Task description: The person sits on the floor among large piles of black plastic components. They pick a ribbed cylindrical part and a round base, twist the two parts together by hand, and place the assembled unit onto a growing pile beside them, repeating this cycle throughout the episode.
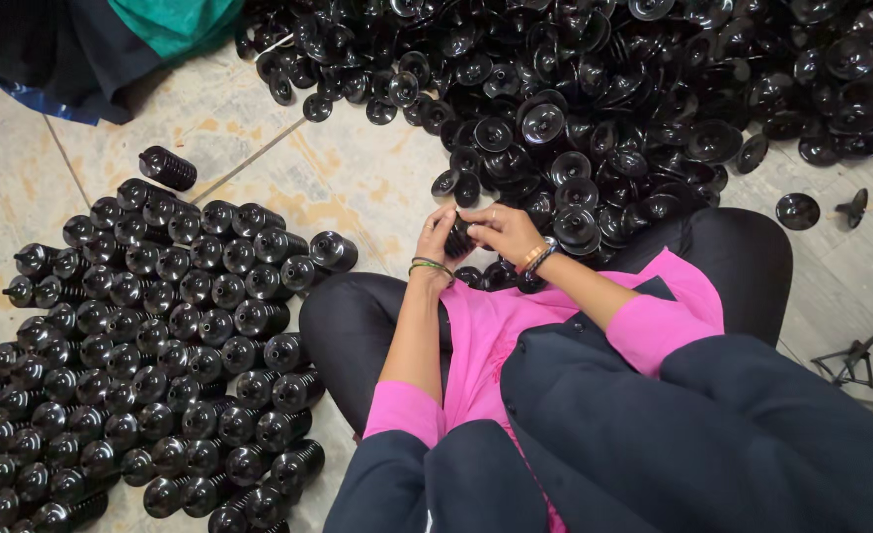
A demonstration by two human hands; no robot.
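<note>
Black stack of ribbed discs sits between both hands, held over the lap just in front of the loose heap. Left hand is curled round the stack's near side, fingers closed on it, prob. to steady it; right hand grips the far end w/ fingers bent over the top, pressing in from the other side, so the piece is pinched end to end. Can't tell if a new disc is under the right fingers, too small. Heap of single discs lies within arm's reach ahead & to the right, handy for picking. Finished stacks stand upright in packed rows on the floor at the left, touching each other; one stack lies on its side, apart from the rows. Person sits cross-legged, pink sleeves, bangles on both wrists.
</note>
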